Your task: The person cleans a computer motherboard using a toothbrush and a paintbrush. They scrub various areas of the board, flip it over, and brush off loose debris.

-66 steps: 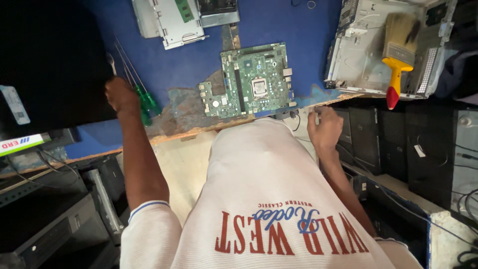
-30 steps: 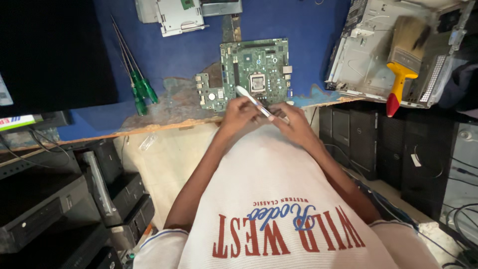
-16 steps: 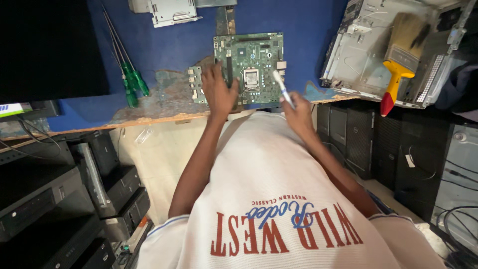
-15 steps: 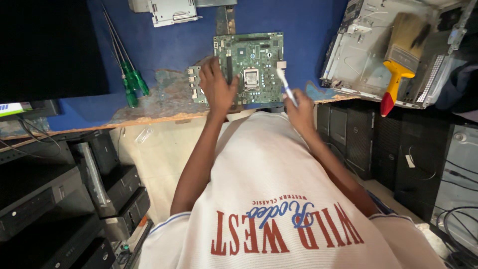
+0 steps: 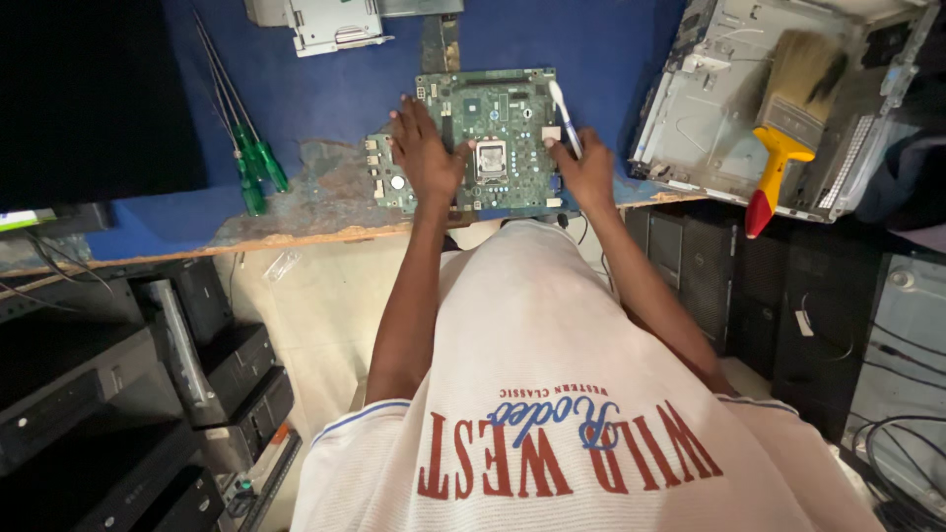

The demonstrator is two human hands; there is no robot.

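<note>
Spanning the upper part of the view: a blue-covered workbench (image 5: 591, 39) with a worn, peeling patch along its wooden front edge.

Right end of bench: an opened grey sheet-metal computer chassis (image 5: 719, 108), with a wide paintbrush with yellow-and-red handle and pale bristles (image 5: 783, 128) lying across it.

Left of bench: a large black panel (image 5: 94, 94), dark and featureless.

Below bench, left and right: stacked black computer cases (image 5: 128, 394), details too dim to tell.

Centre of bench, close to the front edge: a green rectangular computer motherboard with a square silver processor socket (image 5: 493, 118), lying flat.

Top edge: a pale grey metal bracket part (image 5: 335, 22), partly out of view.

Left of the board, well apart from it: two long screwdrivers with green handles (image 5: 258, 169), side by side on the blue surface.

Left hand (image 5: 429, 153): fingers spread, palm pressed flat on the board just left of the socket.

Right hand (image 5: 586, 172): resting at the board's right edge, closed around a slim white pen-like tool (image 5: 564, 113) whose tip points away over the board.
</note>
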